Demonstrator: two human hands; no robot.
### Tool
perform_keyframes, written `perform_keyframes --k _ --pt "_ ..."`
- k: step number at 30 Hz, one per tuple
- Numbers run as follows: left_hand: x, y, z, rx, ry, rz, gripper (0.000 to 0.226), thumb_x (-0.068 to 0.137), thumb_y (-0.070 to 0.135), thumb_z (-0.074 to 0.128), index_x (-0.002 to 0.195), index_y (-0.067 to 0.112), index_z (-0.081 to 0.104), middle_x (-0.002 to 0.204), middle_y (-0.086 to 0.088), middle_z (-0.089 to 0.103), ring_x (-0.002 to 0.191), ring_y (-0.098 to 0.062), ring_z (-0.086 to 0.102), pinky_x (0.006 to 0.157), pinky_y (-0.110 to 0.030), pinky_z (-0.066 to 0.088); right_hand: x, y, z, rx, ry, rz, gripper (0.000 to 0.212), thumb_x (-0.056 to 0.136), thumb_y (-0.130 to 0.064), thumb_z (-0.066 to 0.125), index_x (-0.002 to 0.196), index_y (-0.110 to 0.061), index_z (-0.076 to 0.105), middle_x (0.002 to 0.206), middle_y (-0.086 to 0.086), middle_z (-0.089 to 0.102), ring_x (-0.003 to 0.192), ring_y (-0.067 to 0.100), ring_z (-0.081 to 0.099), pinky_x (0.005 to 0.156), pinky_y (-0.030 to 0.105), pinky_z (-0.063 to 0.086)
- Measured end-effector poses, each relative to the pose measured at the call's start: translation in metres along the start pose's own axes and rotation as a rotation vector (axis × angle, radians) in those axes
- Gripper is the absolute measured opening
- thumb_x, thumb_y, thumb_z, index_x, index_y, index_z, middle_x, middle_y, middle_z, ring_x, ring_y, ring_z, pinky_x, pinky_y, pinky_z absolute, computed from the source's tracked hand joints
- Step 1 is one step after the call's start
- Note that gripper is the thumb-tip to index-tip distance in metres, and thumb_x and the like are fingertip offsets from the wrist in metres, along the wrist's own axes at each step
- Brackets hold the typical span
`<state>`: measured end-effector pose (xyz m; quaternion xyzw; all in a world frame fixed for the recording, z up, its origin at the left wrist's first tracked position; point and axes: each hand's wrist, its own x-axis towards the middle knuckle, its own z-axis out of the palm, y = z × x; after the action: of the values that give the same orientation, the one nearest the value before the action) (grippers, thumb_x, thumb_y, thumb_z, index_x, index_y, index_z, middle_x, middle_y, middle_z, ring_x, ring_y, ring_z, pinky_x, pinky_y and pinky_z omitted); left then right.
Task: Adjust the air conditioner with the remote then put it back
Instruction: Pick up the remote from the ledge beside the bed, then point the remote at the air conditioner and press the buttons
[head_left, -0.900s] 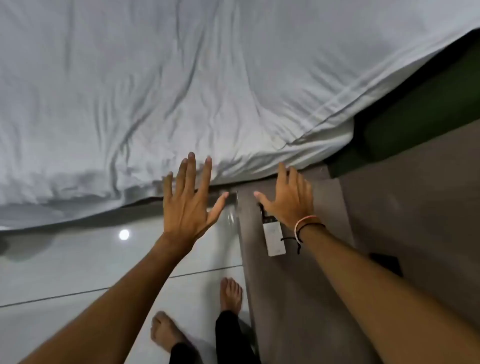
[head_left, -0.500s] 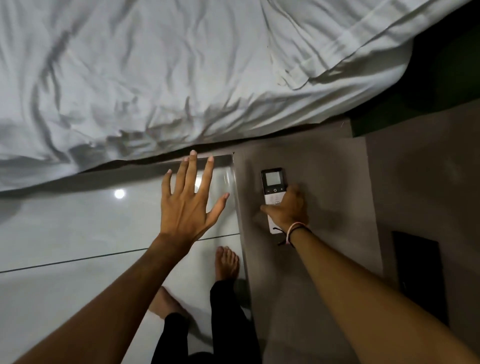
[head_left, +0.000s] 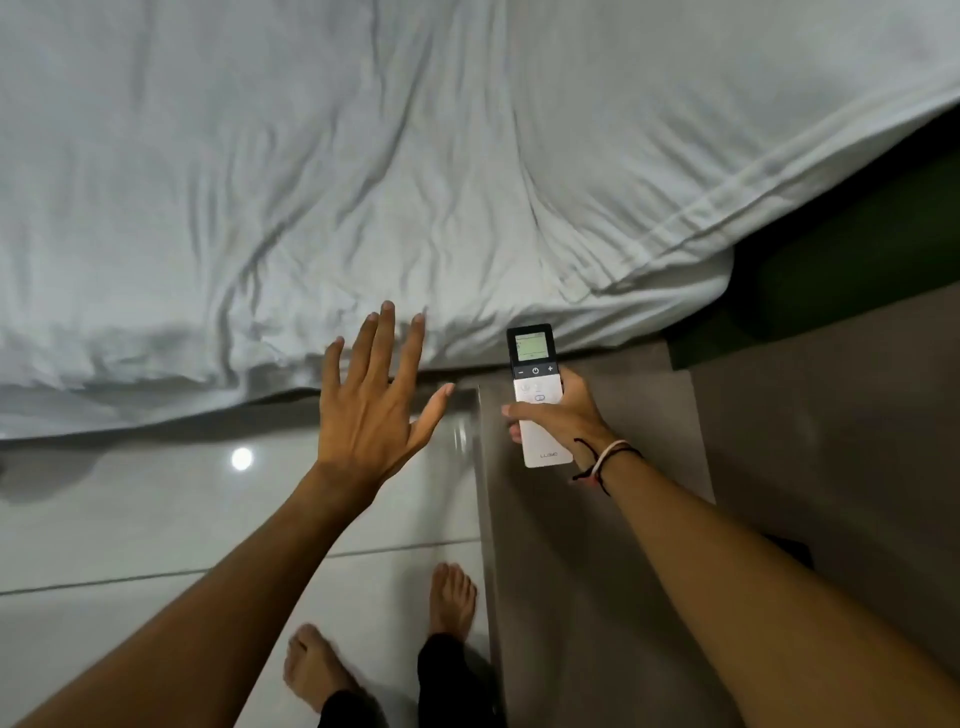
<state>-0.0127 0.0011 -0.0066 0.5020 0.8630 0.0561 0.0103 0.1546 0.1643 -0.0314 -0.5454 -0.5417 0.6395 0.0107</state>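
A person's right hand (head_left: 563, 415) grips the remote (head_left: 537, 395) by its lower half, screen lit and facing up, at about 2 o'clock from the bare feet (head_left: 452, 597), above the grey worktop (head_left: 597, 571) beside the bed (head_left: 363, 182). The left hand (head_left: 371, 405) hovers empty at 11 o'clock, fingers spread, palm down. The remote is in hand; adjusting the air conditioner, which is out of view, and setting the remote back down appear not yet done.

Rumpled white bedsheet (head_left: 363, 182) above; glossy tiled floor (head_left: 130, 519) below left; grey-brown side table (head_left: 597, 571) right.
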Motion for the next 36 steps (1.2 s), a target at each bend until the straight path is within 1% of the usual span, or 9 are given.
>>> perform_keyframes --k 2,5,9,15,20,23,29,32,36 --pt "0.008 -0.012 -0.039 0.013 0.065 -0.007 0.075 0.099 0.062 0.03 0.159 0.017 0.025 0.166 -0.019 0.027 0.148 -0.036 0.037 0.115 -0.058 0.034 -0.016 -0.041 0.008 0.085 -0.041 -0.052 0.029 0.079 -0.001 0.082 0.094 -0.009 0.058 0.07 0.018 0.065 0.046 0.028 0.064 0.049 0.04 0.06" --pt "0.02 -0.033 -0.103 0.035 0.172 -0.031 0.074 0.1 0.06 0.033 0.158 0.016 0.027 0.165 -0.019 0.029 0.147 -0.036 0.038 0.114 -0.059 0.036 -0.043 -0.109 0.019 0.179 -0.083 -0.154 0.022 0.091 -0.014 0.068 0.101 -0.019 0.05 0.067 0.02 0.066 0.047 0.031 0.066 0.05 0.046 0.061" --pt "0.022 -0.061 -0.198 0.078 0.291 -0.046 0.074 0.1 0.061 0.03 0.159 0.016 0.026 0.165 -0.019 0.028 0.147 -0.036 0.037 0.114 -0.059 0.034 -0.097 -0.2 0.037 0.214 -0.159 -0.31 0.019 0.093 -0.009 0.052 0.104 -0.023 0.045 0.072 0.024 0.064 0.052 0.034 0.065 0.054 0.045 0.06" --pt "0.01 -0.117 -0.363 0.174 0.5 -0.124 0.074 0.1 0.062 0.03 0.157 0.014 0.031 0.163 -0.021 0.033 0.145 -0.038 0.04 0.112 -0.06 0.035 -0.209 -0.34 0.086 0.168 -0.288 -0.569 0.021 0.1 -0.009 0.049 0.118 -0.018 0.043 0.079 0.025 0.063 0.052 0.033 0.065 0.053 0.042 0.059" --pt "-0.021 -0.16 -0.483 0.25 0.634 -0.227 0.076 0.098 0.064 0.035 0.156 0.015 0.033 0.162 -0.02 0.036 0.144 -0.036 0.041 0.111 -0.058 0.037 -0.305 -0.435 0.138 0.155 -0.364 -0.771 0.017 0.104 -0.01 0.047 0.12 -0.01 0.042 0.081 0.027 0.063 0.055 0.033 0.065 0.052 0.042 0.061" --pt "-0.045 -0.185 -0.549 0.297 0.689 -0.273 0.078 0.097 0.066 0.033 0.157 0.016 0.031 0.162 -0.021 0.034 0.146 -0.036 0.04 0.112 -0.058 0.037 -0.36 -0.484 0.168 0.179 -0.396 -0.882 0.02 0.103 -0.008 0.049 0.122 -0.006 0.045 0.077 0.025 0.064 0.047 0.029 0.065 0.045 0.038 0.06" --pt "-0.097 -0.219 -0.666 0.405 0.803 -0.377 0.08 0.096 0.066 0.024 0.158 0.016 0.028 0.163 -0.021 0.032 0.147 -0.035 0.038 0.112 -0.057 0.038 -0.458 -0.558 0.226 0.154 -0.492 -1.054 0.012 0.101 -0.005 0.051 0.112 -0.003 0.052 0.073 0.026 0.065 0.049 0.032 0.064 0.047 0.039 0.06" --pt "-0.117 -0.231 -0.706 0.432 0.843 -0.41 0.081 0.095 0.068 0.022 0.158 0.017 0.027 0.163 -0.021 0.033 0.147 -0.034 0.038 0.111 -0.057 0.039 -0.498 -0.584 0.25 0.161 -0.524 -1.103 0.016 0.099 -0.006 0.052 0.114 0.001 0.055 0.078 0.028 0.065 0.054 0.034 0.064 0.052 0.041 0.06" --pt "-0.138 -0.243 -0.745 0.457 0.882 -0.467 0.083 0.094 0.07 0.018 0.159 0.019 0.026 0.164 -0.02 0.031 0.147 -0.034 0.038 0.111 -0.057 0.04 -0.542 -0.61 0.268 0.193 -0.553 -1.171 0.017 0.098 -0.006 0.053 0.113 0.0 0.055 0.08 0.029 0.066 0.055 0.034 0.065 0.05 0.039 0.06"
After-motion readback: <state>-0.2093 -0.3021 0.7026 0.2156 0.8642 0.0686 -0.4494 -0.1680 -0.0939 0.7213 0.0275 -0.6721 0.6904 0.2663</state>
